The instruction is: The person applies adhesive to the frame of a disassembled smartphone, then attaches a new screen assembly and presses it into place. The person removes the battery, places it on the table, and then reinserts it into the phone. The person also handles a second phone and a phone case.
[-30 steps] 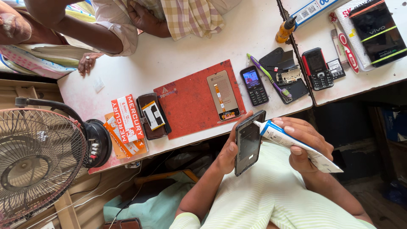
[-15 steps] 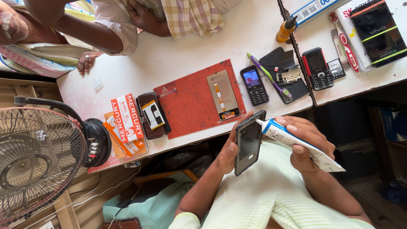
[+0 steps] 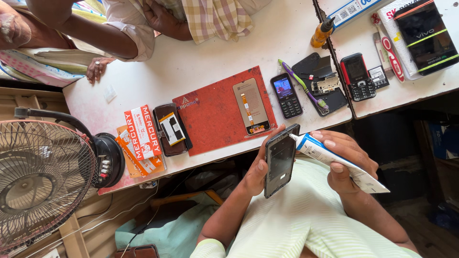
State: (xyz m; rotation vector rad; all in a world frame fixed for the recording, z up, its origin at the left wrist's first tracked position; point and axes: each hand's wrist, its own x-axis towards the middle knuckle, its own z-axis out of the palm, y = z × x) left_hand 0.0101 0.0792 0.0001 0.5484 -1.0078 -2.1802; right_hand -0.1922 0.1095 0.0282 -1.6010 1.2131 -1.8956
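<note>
Your left hand [image 3: 256, 169] grips the dark opened phone frame [image 3: 280, 160] below the white table's edge [image 3: 306, 122]; your right hand [image 3: 346, 155] clenches the white-and-blue glue tube [image 3: 334, 160], nozzle touching the frame's top corner. You're gluing; next, squeeze steadily along the rim.

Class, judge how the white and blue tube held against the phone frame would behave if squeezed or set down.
The tube looks soft: its flattened tail suggests it dents easily. Probably light, since the right hand holds it alone. Its flat end should keep it from rolling.
</note>
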